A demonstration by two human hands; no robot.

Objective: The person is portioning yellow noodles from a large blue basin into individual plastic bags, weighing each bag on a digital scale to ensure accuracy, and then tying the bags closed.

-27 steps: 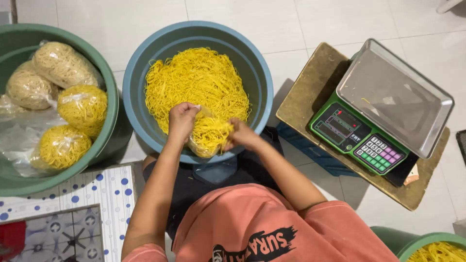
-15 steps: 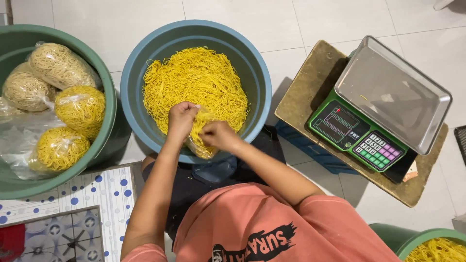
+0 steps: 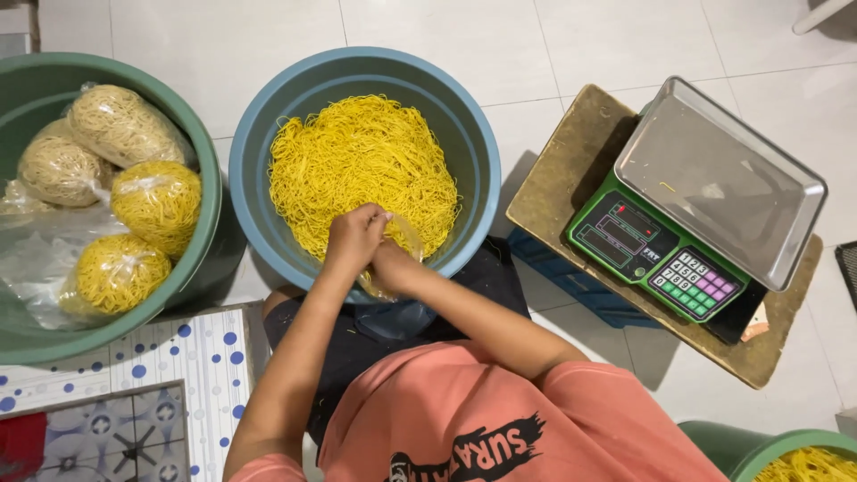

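A blue basin [image 3: 464, 134] holds a heap of loose yellow noodles [image 3: 357, 170]. My left hand [image 3: 353, 236] and my right hand [image 3: 393, 265] are pressed together at the basin's near rim. Both are closed on a clear plastic bag [image 3: 409, 239] that has some noodles in it. The bag is mostly hidden behind my hands, so only its crumpled edge shows beside and below them. My left fingers pinch the top of the bag.
A green basin [image 3: 201, 156] on the left holds several tied bags of noodles [image 3: 159, 201] and loose plastic. A green scale with a steel pan [image 3: 714, 178] sits on a brown board [image 3: 558, 170] to the right. Another green basin [image 3: 786, 446] is at bottom right.
The filled bag was open between my hands over the noodles. My right hand has moved in against my left, and both now close on the bag near the rim.
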